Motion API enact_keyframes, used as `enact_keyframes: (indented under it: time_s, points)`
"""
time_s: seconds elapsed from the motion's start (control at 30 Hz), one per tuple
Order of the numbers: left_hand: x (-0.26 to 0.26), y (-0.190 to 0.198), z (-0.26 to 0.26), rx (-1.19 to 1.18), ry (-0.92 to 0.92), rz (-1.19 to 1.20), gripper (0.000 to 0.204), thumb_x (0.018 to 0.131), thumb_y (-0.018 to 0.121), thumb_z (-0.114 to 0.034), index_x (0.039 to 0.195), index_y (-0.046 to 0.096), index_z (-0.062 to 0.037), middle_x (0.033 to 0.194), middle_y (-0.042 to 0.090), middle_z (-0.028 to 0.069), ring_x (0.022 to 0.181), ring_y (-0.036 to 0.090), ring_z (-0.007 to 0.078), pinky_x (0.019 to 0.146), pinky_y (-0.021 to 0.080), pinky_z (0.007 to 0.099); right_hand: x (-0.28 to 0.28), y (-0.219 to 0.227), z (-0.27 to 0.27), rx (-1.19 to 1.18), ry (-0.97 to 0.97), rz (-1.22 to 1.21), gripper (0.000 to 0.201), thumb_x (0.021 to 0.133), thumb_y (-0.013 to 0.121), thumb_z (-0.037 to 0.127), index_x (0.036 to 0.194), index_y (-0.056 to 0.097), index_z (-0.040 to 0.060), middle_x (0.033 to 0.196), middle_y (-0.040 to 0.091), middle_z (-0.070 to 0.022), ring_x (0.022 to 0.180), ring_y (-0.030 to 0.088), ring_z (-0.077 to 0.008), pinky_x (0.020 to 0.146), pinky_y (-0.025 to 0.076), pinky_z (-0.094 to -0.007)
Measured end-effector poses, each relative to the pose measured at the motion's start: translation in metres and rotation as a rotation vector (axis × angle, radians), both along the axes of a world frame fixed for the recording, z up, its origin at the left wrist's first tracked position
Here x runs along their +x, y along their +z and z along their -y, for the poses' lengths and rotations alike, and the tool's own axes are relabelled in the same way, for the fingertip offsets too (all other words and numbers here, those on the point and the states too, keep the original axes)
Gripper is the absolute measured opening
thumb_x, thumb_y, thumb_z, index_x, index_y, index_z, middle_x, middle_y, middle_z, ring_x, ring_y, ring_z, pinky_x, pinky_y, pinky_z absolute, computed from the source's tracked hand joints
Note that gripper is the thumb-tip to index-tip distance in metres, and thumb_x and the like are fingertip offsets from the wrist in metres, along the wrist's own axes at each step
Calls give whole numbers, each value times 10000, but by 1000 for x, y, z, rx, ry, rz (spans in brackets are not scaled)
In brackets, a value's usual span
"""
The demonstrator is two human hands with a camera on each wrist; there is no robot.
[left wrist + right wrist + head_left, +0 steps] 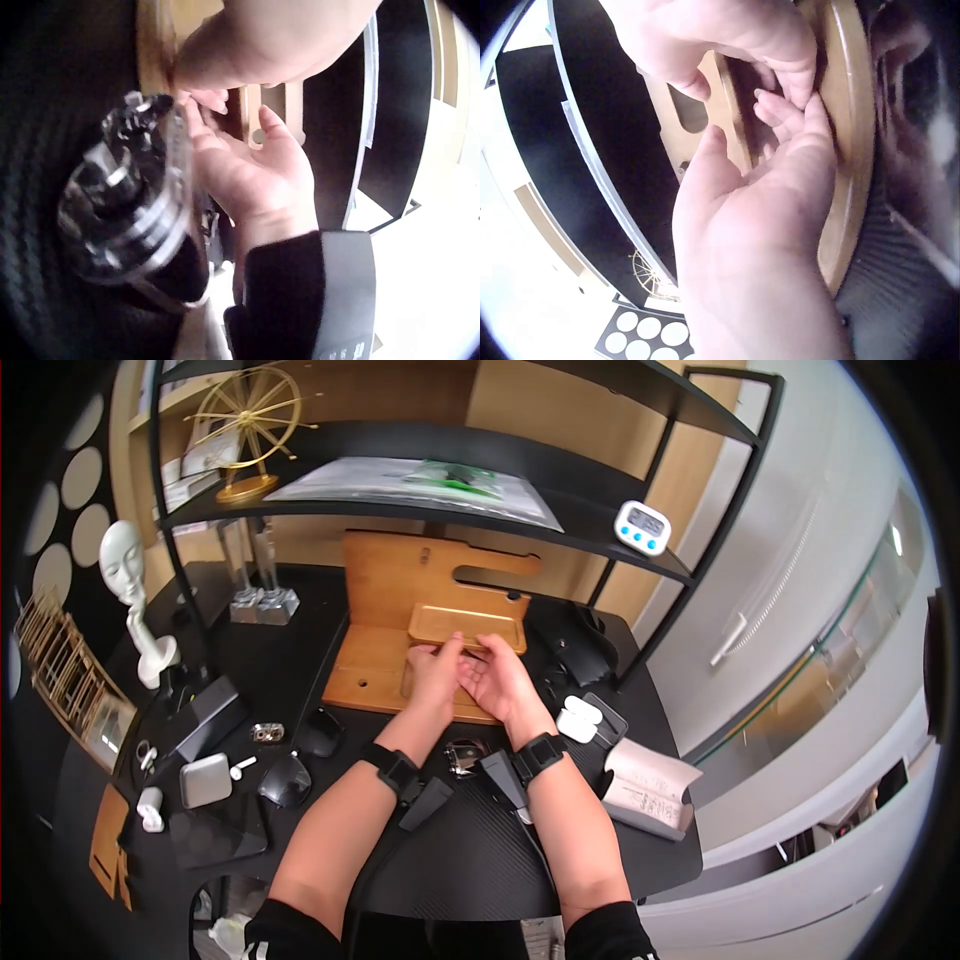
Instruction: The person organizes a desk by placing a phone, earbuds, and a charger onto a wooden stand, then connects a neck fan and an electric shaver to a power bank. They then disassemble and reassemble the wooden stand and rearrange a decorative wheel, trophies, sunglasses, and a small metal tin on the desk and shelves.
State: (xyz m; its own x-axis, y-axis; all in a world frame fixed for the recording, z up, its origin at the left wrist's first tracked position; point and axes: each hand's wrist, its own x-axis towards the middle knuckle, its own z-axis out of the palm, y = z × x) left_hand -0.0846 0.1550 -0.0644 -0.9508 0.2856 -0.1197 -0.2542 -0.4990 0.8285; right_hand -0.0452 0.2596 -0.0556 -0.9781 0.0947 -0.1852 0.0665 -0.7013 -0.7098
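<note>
In the head view, my left hand (pixel 436 678) and right hand (pixel 497 682) meet at the front of a wooden organizer (pixel 380 585), just below its raised tray (pixel 465 625). The right wrist view has my left hand (pixel 757 202) palm up, thumb apart and fingers lightly bent. Its fingertips meet those of my right hand (pixel 727 30), whose fingers bend down from above. From the left wrist, my left hand (pixel 285 37) appears above my right hand (pixel 259 180), which wears a black band. No held object shows; the space behind the fingers is partly hidden.
Sunglasses (pixel 286 780), a silvery tray (pixel 207 780) and a white bust (pixel 125 565) stand left. An earbud case (pixel 579 720) and an open glasses case (pixel 648 790) lie right. A black shelf (pixel 330 510) with a timer (pixel 642 528) spans behind.
</note>
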Motion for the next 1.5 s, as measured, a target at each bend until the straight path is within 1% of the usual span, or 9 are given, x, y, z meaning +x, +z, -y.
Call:
enact_keyframes:
  time_s: [0.13, 0.2, 0.27, 0.3, 0.67, 1.03, 1.23, 1.4, 1.5]
  points:
    - [30, 32, -11, 69, 204, 20, 308, 812, 645, -119, 1036, 463, -13, 955, 580, 97, 744, 593, 164, 602, 491, 277, 6, 18, 21, -66, -59, 92, 300, 864, 540, 293, 985, 511, 20, 800, 585, -107, 720, 565, -207, 704, 490, -308]
    - [-4, -14, -41, -6, 298, 0, 246, 826, 602, -136, 1026, 518, -21, 907, 589, 79, 755, 589, 152, 579, 478, 281, 4, 20, 31, 9, -68, 20, 315, 857, 541, 280, 1000, 500, 3, 816, 594, -111, 738, 573, -217, 718, 490, -328]
    - [23, 26, -13, 73, 90, 48, 578, 789, 597, -182, 1237, 309, 43, 1196, 476, 207, 1059, 520, 281, 876, 439, 368, 17, 42, 44, 37, -59, 87, 295, 854, 536, 296, 970, 539, 24, 850, 596, -109, 778, 570, -231, 740, 484, -335]
    - [25, 31, -20, 155, 240, 55, 202, 845, 578, -177, 991, 544, -42, 867, 586, 60, 695, 552, 141, 577, 462, 290, 16, 40, 41, 43, -73, 98, 298, 855, 534, 305, 968, 543, 29, 859, 595, -109, 800, 566, -234, 756, 479, -335]
    - [21, 34, -9, -3, 45, 116, 322, 842, 598, -225, 1074, 456, -52, 837, 564, 58, 632, 518, 130, 506, 428, 278, 6, 25, 34, 12, -102, 101, 270, 867, 526, 300, 982, 532, 56, 847, 551, -82, 766, 521, -204, 734, 457, -320]
    - [36, 44, -3, 120, 72, 110, 354, 835, 588, -148, 1144, 445, -50, 956, 587, 93, 795, 581, 181, 631, 485, 307, 15, 36, 42, -48, -192, 109, 231, 851, 530, 261, 952, 511, 54, 807, 533, -75, 744, 507, -191, 700, 443, -303]
    - [42, 49, -4, 216, 39, 255, 307, 860, 523, -126, 1145, 471, -27, 1056, 575, 114, 918, 575, 220, 746, 491, 349, 20, 47, 46, -120, -471, 176, 226, 827, 511, 187, 1011, 530, 57, 872, 558, -95, 820, 541, -245, 824, 459, -356]
    - [54, 62, -8, 215, -1, -125, 646, 842, 518, -192, 1350, 254, 106, 1280, 413, 277, 1182, 432, 310, 967, 376, 358, 36, 65, 38, -138, -373, 83, 239, 799, 525, 182, 1012, 537, 74, 968, 580, -98, 934, 560, -275, 847, 468, -382]
    - [83, 109, 12, 159, -184, -324, 580, 925, 463, -236, 1408, 270, 20, 1412, 367, 165, 1293, 355, 213, 1055, 283, 294, 53, 89, 59, -6, -434, -257, 228, 892, 504, 295, 926, 535, 72, 917, 562, -72, 861, 544, -209, 779, 455, -312]
